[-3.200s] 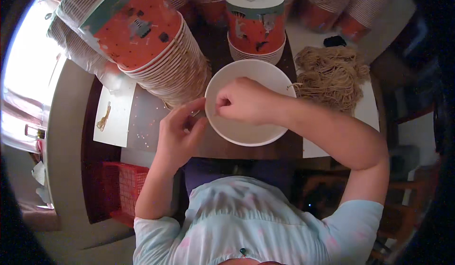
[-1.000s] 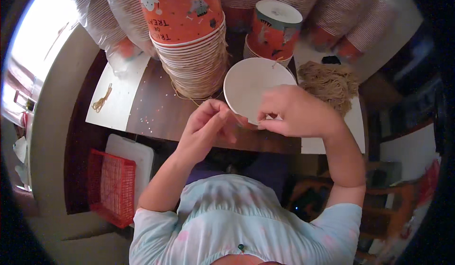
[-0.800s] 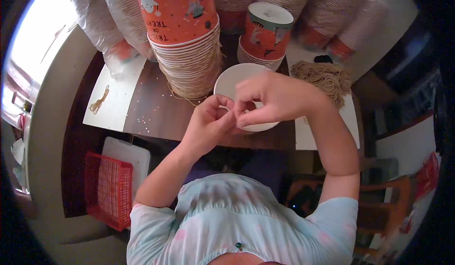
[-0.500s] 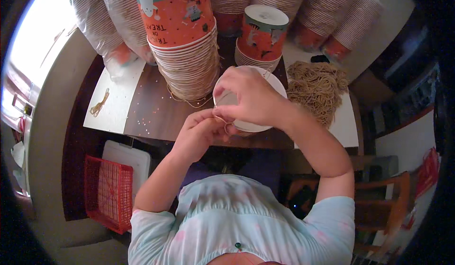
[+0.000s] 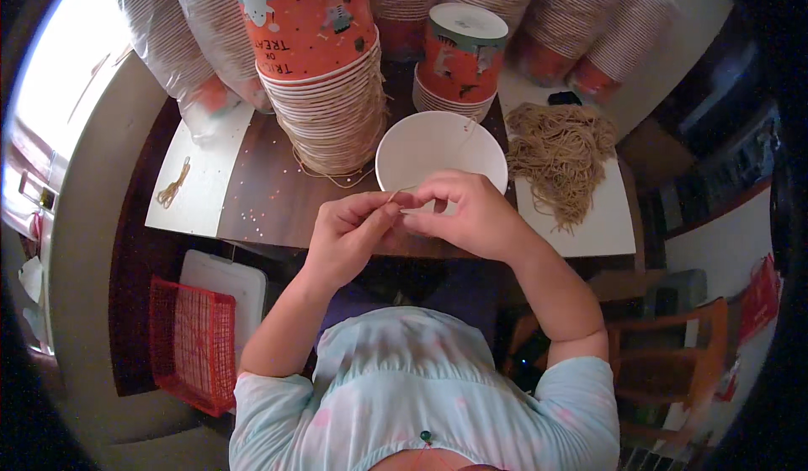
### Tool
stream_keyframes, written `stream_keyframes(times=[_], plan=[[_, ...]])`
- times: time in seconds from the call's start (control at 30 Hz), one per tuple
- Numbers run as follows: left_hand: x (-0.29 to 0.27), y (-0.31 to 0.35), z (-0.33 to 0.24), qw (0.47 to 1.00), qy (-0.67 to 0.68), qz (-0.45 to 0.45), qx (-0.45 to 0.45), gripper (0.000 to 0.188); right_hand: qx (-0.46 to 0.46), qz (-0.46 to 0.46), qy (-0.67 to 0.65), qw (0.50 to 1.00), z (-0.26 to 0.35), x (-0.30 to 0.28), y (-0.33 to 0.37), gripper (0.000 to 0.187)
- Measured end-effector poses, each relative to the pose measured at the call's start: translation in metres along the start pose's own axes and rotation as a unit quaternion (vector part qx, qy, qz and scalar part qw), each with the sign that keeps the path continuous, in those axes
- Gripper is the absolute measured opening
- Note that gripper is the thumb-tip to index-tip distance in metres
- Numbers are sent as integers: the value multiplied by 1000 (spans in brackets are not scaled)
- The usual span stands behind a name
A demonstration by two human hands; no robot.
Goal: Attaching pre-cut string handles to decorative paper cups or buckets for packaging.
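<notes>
A white-lined paper bucket (image 5: 421, 147) stands mouth up at the table's front edge, with a thin cord hanging at its far rim. Over its near rim my left hand (image 5: 353, 228) pinches a tan cord (image 5: 404, 191) between thumb and fingers. My right hand (image 5: 471, 210) meets it from the other side, its thumb and forefinger closed on the same cord. The fingers partly hide the cord and the rim. Behind the bucket is a short stack of upturned orange and green buckets (image 5: 461, 71). Right of it lies a tangled heap of tan cords (image 5: 560, 155).
A tall stack of upturned buckets with cords (image 5: 316, 42) rises on the left. Plastic-wrapped bucket stacks (image 5: 160, 33) line the back. A small cord bundle (image 5: 173, 185) lies on the table's left side. Below are a red plastic basket (image 5: 194, 345) and a wooden chair (image 5: 673, 357) at right.
My right hand has come down and toward me from over the bucket's mouth, uncovering its white inside. My left hand has stayed near the front rim, still pinching the cord.
</notes>
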State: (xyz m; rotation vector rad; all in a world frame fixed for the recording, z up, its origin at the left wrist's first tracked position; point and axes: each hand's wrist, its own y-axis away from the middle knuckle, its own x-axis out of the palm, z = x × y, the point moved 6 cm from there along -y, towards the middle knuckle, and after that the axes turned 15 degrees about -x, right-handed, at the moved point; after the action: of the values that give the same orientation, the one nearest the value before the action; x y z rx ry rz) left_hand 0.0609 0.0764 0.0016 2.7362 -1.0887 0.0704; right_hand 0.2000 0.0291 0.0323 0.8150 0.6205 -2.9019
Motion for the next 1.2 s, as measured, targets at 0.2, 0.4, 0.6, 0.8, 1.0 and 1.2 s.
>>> stream_keyframes(times=[0.2, 0.4, 0.6, 0.8, 1.0, 1.2], plan=[[-2, 6, -11, 999, -18, -20, 36, 21, 123, -5, -251, 960, -16, 18, -3, 18], [-7, 5, -3, 999, -5, -35, 30, 20, 147, -26, -236, 960, -11, 10, -2, 11], [-2, 21, 4, 1000, 24, -5, 19, 12, -165, -99, 285, 939, 53, 5, 28, 13], [6, 52, -3, 866, -333, -200, 315, 26, -171, -216, 297, 914, 40, 52, 68, 14], [-4, 44, 36, 920, -201, -289, 173, 17, -133, -211, 361, 899, 12, 66, 57, 21], [-1, 21, 74, 919, 372, -73, -109, 8, -117, -197, 268, 936, 1, 63, 42, 26]])
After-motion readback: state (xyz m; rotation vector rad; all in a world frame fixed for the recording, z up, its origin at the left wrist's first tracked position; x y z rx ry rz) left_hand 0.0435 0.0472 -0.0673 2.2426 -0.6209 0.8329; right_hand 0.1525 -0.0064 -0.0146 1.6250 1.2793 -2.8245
